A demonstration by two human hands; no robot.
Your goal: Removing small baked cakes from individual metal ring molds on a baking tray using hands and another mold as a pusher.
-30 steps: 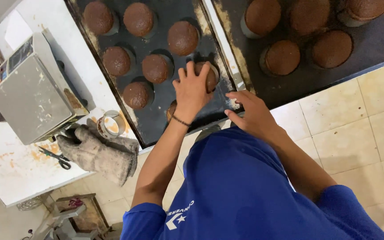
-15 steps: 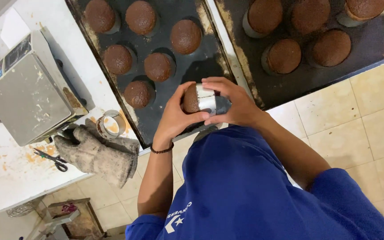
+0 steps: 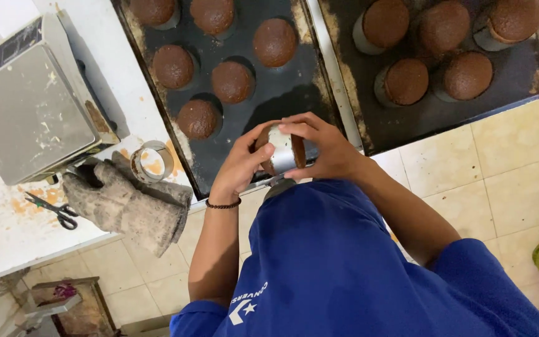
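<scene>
Both hands met at the centre of the frame, over the lower edge of the left baking tray. The left hand and the right hand each had a clenched grip on one metal ring mould, which was lifted off the tray and tilted on its side, with a brown baked cake visible inside it. The left fingers wrapped the mould from the left; the right fingers curled over its top and right side. A dark bead bracelet sat on the left wrist. Six round brown cakes stood upright on the left tray, well apart from the hands. A second dark tray, in the upper right of the frame, carried further cakes in metal rings. On the white tabletop, at the left of the frame, stood a grey weighing scale. Below it lay a soiled grey oven glove, an empty metal ring just beside the glove, and black-handled scissors. The person wore a blue shirt.
</scene>
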